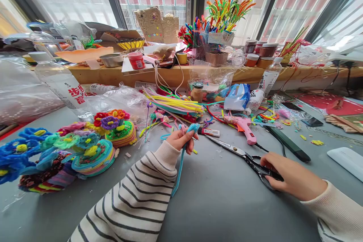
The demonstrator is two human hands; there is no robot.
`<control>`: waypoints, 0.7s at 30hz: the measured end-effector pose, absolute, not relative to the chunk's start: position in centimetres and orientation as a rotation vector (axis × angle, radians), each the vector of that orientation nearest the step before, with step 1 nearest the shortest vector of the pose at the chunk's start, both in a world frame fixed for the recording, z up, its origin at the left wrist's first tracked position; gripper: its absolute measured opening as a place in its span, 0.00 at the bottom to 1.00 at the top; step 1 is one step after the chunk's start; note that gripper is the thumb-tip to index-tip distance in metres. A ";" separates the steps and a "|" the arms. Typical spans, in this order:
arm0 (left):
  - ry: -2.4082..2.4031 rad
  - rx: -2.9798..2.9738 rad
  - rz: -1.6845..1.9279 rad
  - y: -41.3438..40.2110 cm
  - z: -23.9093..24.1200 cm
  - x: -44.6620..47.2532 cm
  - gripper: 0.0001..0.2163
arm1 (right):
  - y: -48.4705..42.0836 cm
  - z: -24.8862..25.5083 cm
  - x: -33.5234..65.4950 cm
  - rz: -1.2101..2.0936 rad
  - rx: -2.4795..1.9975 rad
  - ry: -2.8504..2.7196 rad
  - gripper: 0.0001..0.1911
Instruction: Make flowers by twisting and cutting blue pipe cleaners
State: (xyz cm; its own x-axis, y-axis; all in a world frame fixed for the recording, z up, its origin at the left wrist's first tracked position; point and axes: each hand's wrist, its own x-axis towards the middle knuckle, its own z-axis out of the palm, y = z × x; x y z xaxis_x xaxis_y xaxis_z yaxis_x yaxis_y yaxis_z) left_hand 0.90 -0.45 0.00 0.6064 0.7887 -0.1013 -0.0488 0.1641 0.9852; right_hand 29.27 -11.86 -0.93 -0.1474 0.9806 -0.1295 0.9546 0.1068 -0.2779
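My left hand (181, 140) is closed in a pinch around light blue pipe cleaners (193, 127), near the middle of the table. They are bunched at the fingertips, and one long blue strand hangs below the hand toward my striped sleeve. On the right, my right hand (292, 176) has its fingers on the black handles of a large pair of metal scissors (235, 150). The scissors lie low over the tabletop with the blades pointing left. Just beyond my left hand is a small tube with a red and white label (210, 132).
Pipe-cleaner flower pots (93, 159) stand at the left. A pink glue gun (245, 128) lies beyond the scissors, left of a dark green bar-shaped object (289, 144). Loose pipe cleaners (176, 102) lie farther back. Water bottles (61, 83) and a crowded ledge (130, 79) line the back.
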 end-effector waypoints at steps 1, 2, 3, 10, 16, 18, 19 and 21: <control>0.712 1.278 0.679 -0.4 0.0 0.9 0.15 | -11.7 -0.8 29.0 0.442 -2.015 -2.281 0.06; 0.703 1.279 0.680 -0.4 0.0 0.9 0.15 | -11.5 -0.7 28.7 0.446 -2.035 -2.294 0.05; 0.699 1.278 0.683 -0.4 0.0 0.9 0.15 | -11.4 -0.6 28.4 0.461 -2.053 -2.302 0.05; 0.779 1.274 0.754 -0.9 0.5 0.9 0.14 | -11.2 -0.2 27.5 0.803 -1.969 -2.226 0.03; 0.733 1.217 0.739 -1.1 0.6 1.2 0.14 | -10.6 0.1 28.4 1.321 -1.797 -1.897 0.13; 0.743 1.187 0.735 -1.1 0.6 1.3 0.14 | -10.6 0.1 28.7 1.449 -1.782 -1.840 0.16; 0.753 1.175 0.737 -1.1 0.6 1.3 0.14 | -10.7 0.1 28.9 1.490 -1.780 -1.825 0.18; 0.779 1.163 0.746 -1.1 0.7 1.3 0.14 | -11.0 0.1 29.2 1.530 -1.752 -1.827 0.21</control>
State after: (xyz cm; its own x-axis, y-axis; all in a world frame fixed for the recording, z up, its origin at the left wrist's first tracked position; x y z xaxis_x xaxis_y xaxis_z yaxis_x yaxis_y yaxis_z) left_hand 1.30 -1.09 0.67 0.5305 0.8359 -0.1405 -0.1046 0.2291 0.9678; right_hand 29.19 -11.05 0.10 -0.2875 0.8201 -0.4947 0.6310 -0.2264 -0.7420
